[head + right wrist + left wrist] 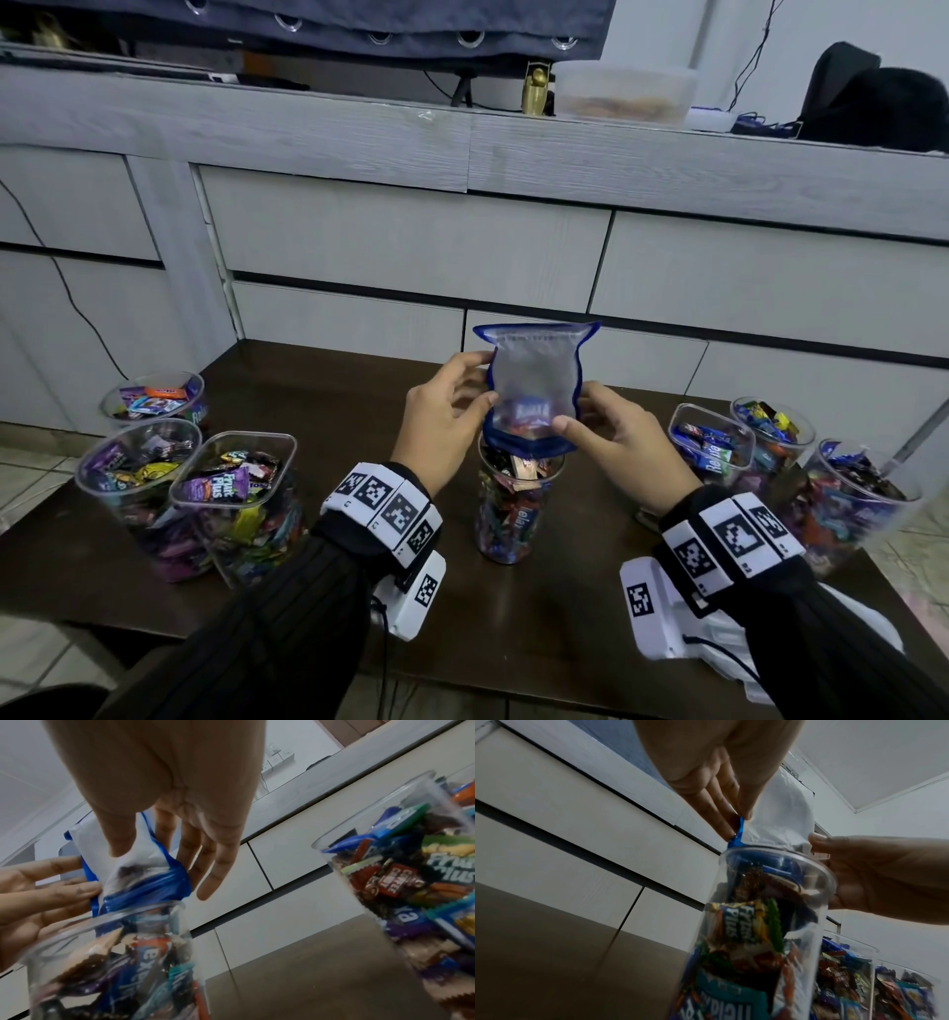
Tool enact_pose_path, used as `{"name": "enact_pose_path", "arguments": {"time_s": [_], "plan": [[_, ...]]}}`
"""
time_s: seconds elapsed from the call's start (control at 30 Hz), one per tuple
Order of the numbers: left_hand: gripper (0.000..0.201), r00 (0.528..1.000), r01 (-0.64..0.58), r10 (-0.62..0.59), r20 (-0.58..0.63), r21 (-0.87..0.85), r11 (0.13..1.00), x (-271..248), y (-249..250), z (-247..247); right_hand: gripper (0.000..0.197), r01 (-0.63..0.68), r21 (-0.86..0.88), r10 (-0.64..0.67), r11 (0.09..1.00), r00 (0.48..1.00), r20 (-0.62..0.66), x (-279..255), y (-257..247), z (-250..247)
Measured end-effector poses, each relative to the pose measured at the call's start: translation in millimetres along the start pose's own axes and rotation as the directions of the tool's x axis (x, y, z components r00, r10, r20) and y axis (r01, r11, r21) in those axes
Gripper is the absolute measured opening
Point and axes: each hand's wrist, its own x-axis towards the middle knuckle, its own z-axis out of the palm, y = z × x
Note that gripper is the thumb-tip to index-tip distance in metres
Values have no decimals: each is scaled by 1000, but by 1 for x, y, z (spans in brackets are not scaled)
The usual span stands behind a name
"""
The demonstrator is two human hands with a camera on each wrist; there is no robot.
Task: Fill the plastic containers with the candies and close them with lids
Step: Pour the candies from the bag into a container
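Dark table (318,380): your left hand (441,411) and right hand (611,437) pinch the inverted bag (534,380); shake it squarely over the container (513,514).

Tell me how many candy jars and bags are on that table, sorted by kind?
Round jars: 5, at far left, front left, the middle, far right and the right edge.
Squarish jars: 2, on the left and on the right.
Bags: 1, the bag both hands hold.
Total: 8.
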Motion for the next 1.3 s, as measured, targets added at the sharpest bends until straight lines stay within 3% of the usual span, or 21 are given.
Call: {"name": "enact_pose_path", "arguments": {"time_s": [0.13, 0.43, 0.63, 0.8, 1.07, 1.3], "plan": [[41, 1000, -11, 11, -9, -7, 1000, 0, 4, 6, 23, 28, -13, -27, 1000, 999, 28, 2, -3, 6], [48, 1000, -19, 19, -4, -56, 998, 5, 8, 2, 24, 34, -113, -40, 993, 998, -53, 4, -4, -6], [26, 994, 48, -48, 101, 11, 999, -2, -3, 4, 26, 13, -89, -17, 996, 999, -43, 2, -4, -3], [16, 996, 48, -53, 72, 74, 996, -2, -8, 1, 39, 24, -87, -20, 996, 998, 52, 2, -6, 7], [31, 1000, 5, -4, -29, 41, 999, 6, 3, -3, 36, 67, -31, -69, 997, 996, -61, 16, -16, -4], [30, 989, 29, -45, 144, 112, 993, -3, -1, 3, 36, 33, -78, -31, 996, 999, 28, 4, -6, 7]]}}
